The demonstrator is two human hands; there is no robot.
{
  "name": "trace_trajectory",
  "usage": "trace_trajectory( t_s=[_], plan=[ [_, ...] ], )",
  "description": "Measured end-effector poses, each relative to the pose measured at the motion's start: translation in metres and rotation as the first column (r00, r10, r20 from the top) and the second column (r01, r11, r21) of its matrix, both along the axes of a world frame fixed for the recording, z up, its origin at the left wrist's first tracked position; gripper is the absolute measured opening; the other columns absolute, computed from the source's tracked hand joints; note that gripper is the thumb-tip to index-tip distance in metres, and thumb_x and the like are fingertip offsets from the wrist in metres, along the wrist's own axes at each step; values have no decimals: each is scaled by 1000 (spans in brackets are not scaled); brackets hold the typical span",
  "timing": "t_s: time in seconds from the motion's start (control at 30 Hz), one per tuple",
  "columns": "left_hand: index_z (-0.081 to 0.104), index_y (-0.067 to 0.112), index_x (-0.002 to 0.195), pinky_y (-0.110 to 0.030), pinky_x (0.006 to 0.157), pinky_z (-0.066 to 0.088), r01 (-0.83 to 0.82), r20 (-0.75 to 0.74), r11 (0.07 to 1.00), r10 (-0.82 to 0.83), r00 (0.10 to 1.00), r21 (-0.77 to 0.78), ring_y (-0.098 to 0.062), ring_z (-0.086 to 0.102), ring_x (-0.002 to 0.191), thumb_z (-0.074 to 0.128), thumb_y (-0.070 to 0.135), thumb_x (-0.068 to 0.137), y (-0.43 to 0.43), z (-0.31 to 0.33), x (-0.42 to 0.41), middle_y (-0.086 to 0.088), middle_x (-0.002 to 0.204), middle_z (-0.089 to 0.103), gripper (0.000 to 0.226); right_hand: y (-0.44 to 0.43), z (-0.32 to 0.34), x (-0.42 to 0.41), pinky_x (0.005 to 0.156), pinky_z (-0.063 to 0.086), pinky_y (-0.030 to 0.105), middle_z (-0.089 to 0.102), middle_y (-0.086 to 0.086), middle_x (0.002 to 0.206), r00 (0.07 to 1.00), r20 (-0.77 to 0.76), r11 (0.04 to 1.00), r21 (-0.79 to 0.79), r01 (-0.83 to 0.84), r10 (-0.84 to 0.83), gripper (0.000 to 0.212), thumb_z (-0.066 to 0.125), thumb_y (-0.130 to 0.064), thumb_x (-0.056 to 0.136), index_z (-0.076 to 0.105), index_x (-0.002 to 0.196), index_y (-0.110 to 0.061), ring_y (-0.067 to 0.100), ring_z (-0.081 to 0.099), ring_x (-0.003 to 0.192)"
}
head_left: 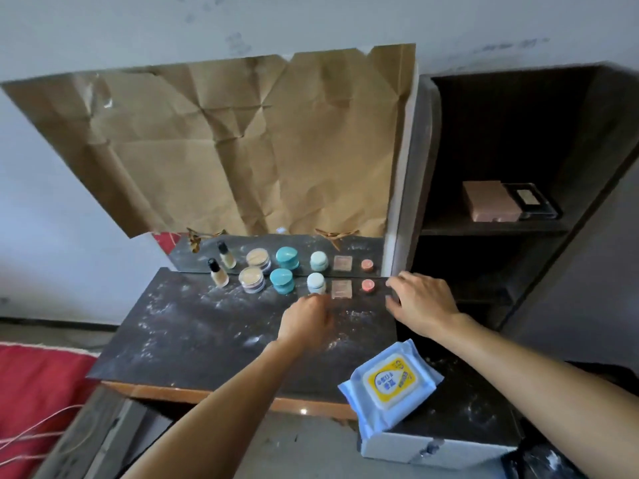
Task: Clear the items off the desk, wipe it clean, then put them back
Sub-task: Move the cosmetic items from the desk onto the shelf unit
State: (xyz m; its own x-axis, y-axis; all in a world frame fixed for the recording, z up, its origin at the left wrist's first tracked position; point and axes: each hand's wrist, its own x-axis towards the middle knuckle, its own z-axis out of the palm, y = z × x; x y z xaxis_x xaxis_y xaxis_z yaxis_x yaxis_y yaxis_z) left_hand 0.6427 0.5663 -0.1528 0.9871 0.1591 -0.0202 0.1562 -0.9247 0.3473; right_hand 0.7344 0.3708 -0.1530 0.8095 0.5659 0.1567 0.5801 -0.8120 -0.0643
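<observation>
A dark desk [193, 333] dusted with white powder carries a row of cosmetics along its back edge: a foundation bottle [219, 273], a powder jar [251, 279], a teal jar [282, 281], a pale blue jar [316, 283], a square pink compact [342, 289] and a small pink pot [368, 286]. My left hand [306, 321] hovers with loosely curled fingers just in front of the pale blue jar and holds nothing. Right of the pink pot, my right hand [420, 300] is spread over the desk's back right corner, empty.
A mirror strip behind the row repeats the items, with crumpled brown paper [242, 143] above it. A blue wet-wipe pack [389, 383] lies at the front right. A dark shelf unit [501, 226] with a pink box [491, 202] stands right. Red fabric [31, 382] lies left.
</observation>
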Motion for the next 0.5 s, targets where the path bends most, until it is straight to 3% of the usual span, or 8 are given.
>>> trace_trajectory(
  t_s=[0.23, 0.5],
  plan=[
    [61, 16, 96, -35, 71, 46, -215, -87, 977, 214, 973, 1, -31, 59, 95, 49, 20, 82, 121, -24, -61, -4, 103, 65, 19, 115, -24, -37, 73, 43, 32, 61, -2, 115, 992, -86, 994, -46, -99, 94, 30, 48, -42, 89, 57, 110, -23, 24, 59, 104],
    [63, 16, 103, -36, 76, 49, -412, -126, 909, 401, 907, -70, -30, 60, 100, 50, 25, 83, 229, -64, -47, -6, 104, 68, 26, 225, -57, 1, 75, 49, 35, 59, -1, 116, 971, -196, 987, -57, -149, 135, 37, 51, -45, 89, 51, 119, -24, 22, 60, 100]
  ],
)
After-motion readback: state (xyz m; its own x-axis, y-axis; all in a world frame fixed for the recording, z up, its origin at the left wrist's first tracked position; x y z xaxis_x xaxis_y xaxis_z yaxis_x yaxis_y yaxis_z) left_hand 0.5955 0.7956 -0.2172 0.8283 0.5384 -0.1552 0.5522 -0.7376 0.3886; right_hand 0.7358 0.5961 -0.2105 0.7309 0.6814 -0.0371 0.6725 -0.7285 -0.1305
